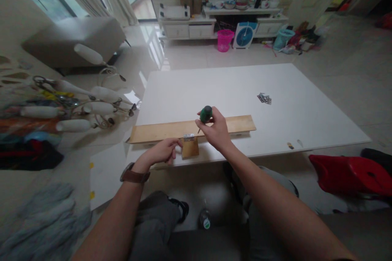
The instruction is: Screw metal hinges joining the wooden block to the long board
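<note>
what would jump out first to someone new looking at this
Likely the right hand near the middle, holding a green-handled screwdriver above a long wooden board, with the left hand beside a small wooden block and a metal hinge. Next, bright colour: a pink basket on the floor at the back, and a red object at the right.

My green screwdriver (206, 115), dark-capped, points down over a long, pale wooden plank (162, 131) lying crosswise; whether its tip touches, I cannot tell. A silvery metal hinge (189, 136) sits where the plank meets a small, squarish wooden block (190, 149) before me.
</note>
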Demonstrator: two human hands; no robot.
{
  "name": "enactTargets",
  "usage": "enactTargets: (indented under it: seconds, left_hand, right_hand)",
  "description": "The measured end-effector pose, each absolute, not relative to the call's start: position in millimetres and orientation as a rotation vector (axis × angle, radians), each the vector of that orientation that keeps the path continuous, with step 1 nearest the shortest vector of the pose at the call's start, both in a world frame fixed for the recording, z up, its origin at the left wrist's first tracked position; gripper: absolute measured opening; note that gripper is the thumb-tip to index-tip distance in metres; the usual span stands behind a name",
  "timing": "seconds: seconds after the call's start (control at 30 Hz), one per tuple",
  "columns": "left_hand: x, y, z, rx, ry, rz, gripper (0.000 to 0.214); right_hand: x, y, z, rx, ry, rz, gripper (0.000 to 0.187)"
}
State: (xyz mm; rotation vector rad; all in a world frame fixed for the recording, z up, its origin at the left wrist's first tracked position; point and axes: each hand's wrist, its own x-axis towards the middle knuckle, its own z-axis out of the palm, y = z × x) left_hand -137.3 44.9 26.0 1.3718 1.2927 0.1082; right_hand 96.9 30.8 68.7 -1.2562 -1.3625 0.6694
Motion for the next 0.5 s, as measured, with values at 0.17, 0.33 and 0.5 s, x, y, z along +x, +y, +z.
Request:
enactTargets:
  seconds: [0.17, 0.33, 0.5]
  left_hand:
    - [-128, 49, 41, 1.270, 1.114, 0.612, 0.027]
    - [-109, 51, 57, 0.988, 0.923, 0.965, 0.038]
    - [-96, 54, 73, 0.762, 0.634, 1.053, 0.053]
  right_hand:
    - [97, 30, 68, -1.305, -1.300, 0.658, 0.020]
    - [91, 33, 63, -1.325, -1.151, 0.793, 0.029]
    - [83, 34, 61, -1.308, -1.001, 0.943, 0.040]
